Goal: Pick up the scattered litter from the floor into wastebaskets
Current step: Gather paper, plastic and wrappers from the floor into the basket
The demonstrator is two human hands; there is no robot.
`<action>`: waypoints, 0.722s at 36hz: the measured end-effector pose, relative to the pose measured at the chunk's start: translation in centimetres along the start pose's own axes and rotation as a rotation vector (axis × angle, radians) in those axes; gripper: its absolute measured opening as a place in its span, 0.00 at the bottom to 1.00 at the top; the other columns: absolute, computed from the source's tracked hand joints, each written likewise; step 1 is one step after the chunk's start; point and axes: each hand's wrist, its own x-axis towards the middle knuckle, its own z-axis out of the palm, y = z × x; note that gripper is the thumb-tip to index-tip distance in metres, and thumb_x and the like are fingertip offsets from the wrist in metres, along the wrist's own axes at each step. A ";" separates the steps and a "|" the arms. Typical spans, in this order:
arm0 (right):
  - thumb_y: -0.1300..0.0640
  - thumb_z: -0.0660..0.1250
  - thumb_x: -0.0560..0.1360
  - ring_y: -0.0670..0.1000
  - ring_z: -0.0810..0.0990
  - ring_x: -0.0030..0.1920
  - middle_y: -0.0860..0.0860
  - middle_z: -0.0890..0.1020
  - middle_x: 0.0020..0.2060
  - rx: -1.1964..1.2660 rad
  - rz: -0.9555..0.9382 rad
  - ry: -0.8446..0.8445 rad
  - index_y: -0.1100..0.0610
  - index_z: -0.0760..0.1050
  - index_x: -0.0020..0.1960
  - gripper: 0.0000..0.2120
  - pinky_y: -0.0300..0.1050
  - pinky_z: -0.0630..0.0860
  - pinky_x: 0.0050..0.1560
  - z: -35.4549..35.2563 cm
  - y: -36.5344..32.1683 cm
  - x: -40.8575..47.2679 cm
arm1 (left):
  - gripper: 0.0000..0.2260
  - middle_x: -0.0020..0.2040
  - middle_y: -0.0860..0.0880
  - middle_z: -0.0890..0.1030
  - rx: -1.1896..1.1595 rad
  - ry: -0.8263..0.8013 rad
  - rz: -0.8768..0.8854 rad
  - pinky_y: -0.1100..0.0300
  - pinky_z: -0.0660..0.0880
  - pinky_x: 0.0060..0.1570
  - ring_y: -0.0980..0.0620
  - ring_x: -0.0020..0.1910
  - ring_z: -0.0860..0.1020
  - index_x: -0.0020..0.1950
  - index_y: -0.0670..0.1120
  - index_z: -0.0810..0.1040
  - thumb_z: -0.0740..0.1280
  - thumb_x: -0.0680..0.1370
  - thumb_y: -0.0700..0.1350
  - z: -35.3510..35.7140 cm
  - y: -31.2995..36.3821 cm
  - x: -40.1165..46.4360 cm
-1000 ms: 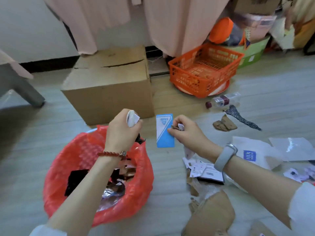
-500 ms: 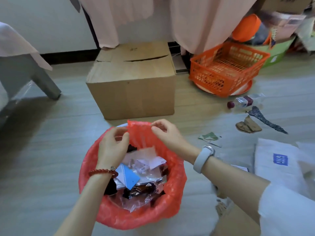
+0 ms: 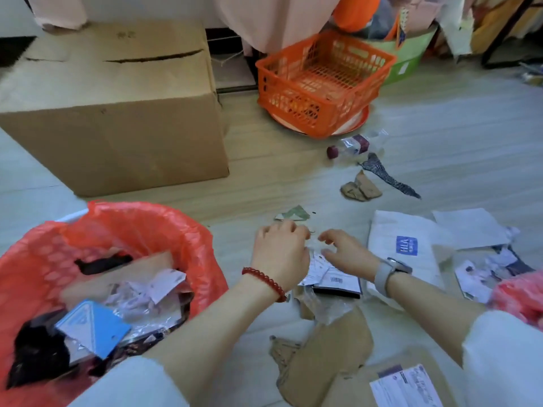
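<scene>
Your left hand (image 3: pixel 279 254) and right hand (image 3: pixel 346 254), fingers loosely curled and holding nothing, hover over the paper tags (image 3: pixel 321 270) beside the red-lined wastebasket (image 3: pixel 164 230).

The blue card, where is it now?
In the head view the blue card lies at lower left inside the red-lined wastebasket, on top of crumpled paper and other litter, left of both hands.

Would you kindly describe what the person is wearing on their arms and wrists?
The left wrist carries a red beaded bracelet; the right wrist carries a watch with a pale grey strap. Both forearms are bare, with white sleeves pushed up near the elbows.
</scene>
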 end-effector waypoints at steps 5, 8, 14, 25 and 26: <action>0.55 0.62 0.73 0.57 0.48 0.75 0.52 0.47 0.75 -0.381 -0.073 -0.282 0.43 0.45 0.75 0.37 0.55 0.54 0.72 5.2 5.5 -0.8 | 0.17 0.65 0.45 0.68 0.084 -0.358 -0.074 0.51 0.65 0.59 0.44 0.63 0.67 0.66 0.47 0.67 0.58 0.77 0.44 6.3 0.2 2.1; 0.54 0.61 0.73 0.57 0.46 0.75 0.50 0.45 0.75 -0.441 -0.097 -0.277 0.40 0.43 0.74 0.37 0.57 0.53 0.72 6.3 7.0 -0.5 | 0.20 0.66 0.45 0.67 0.006 -0.471 -0.144 0.49 0.68 0.59 0.43 0.64 0.66 0.68 0.48 0.65 0.60 0.76 0.46 9.0 -1.1 2.1; 0.53 0.55 0.77 0.61 0.55 0.71 0.55 0.53 0.74 -0.500 -0.158 -0.130 0.45 0.53 0.74 0.26 0.59 0.65 0.63 6.7 7.1 -0.2 | 0.26 0.72 0.47 0.61 -0.167 -0.467 -0.203 0.51 0.66 0.65 0.45 0.68 0.64 0.73 0.50 0.59 0.62 0.76 0.47 10.7 -2.5 1.6; 0.71 0.52 0.72 0.59 0.73 0.53 0.58 0.72 0.54 -0.490 -0.199 0.055 0.58 0.60 0.68 0.25 0.49 0.64 0.37 4.2 7.4 -1.5 | 0.30 0.76 0.54 0.53 -0.311 -0.262 -0.089 0.55 0.64 0.67 0.52 0.72 0.58 0.73 0.57 0.57 0.67 0.75 0.47 10.0 -2.7 1.6; 0.71 0.53 0.72 0.59 0.73 0.52 0.57 0.73 0.53 -0.480 -0.213 0.064 0.58 0.60 0.67 0.25 0.48 0.63 0.37 4.0 7.1 -1.7 | 0.29 0.75 0.54 0.55 -0.321 -0.238 -0.065 0.56 0.64 0.67 0.53 0.72 0.59 0.73 0.58 0.58 0.67 0.75 0.47 9.7 -2.4 1.7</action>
